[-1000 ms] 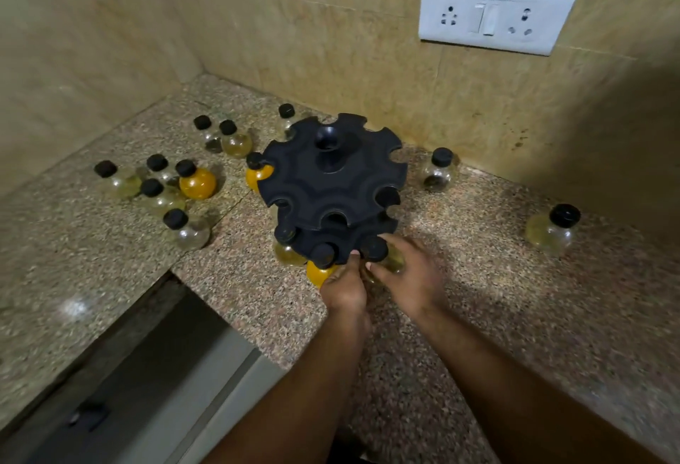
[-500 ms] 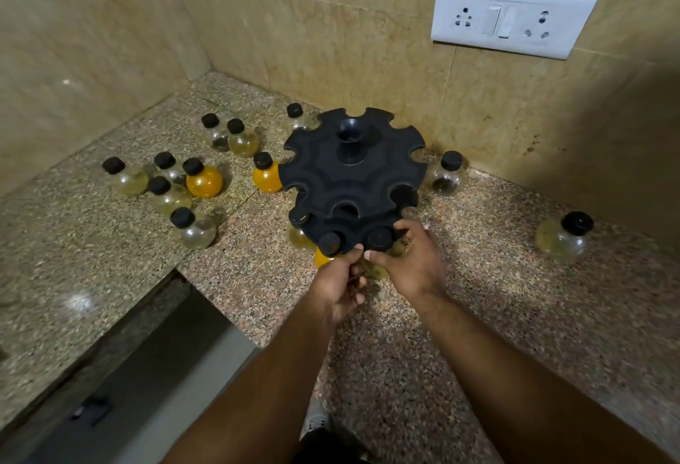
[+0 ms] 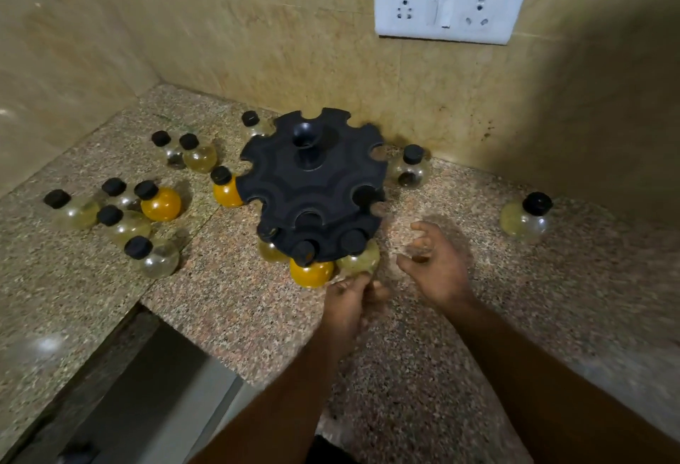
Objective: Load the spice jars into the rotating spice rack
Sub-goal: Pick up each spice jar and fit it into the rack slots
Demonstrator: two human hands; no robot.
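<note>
My left hand (image 3: 351,307) hovers low over the speckled worktop (image 3: 423,371), its fingers (image 3: 358,285) curled loosely inward and holding nothing; their tips sit just short of the pale yellow jar (image 3: 358,261) hanging at the near rim of the black rotating rack (image 3: 312,187). Whether they touch that jar I cannot tell, as the hand is blurred. My right hand (image 3: 436,266) is spread open, empty, just right of the same jar and apart from it.

Just beyond my left fingers, three jars sit in the rack's lower tier: the pale yellow one, an orange jar (image 3: 311,272) to its left, and another pale jar (image 3: 270,250) further left, partly hidden under the rim. The upper tier's slots look empty.

Further left of my fingers, loose jars stand on the worktop: an orange one (image 3: 226,189) touching the rack's side, another orange one (image 3: 160,202) among a cluster of clear and yellowish jars. Beyond the rack, a clear jar (image 3: 410,169) stands by the wall. Well right of my right fingers stands a lone yellowish jar (image 3: 526,219). A white socket plate (image 3: 450,7) is on the wall above.
</note>
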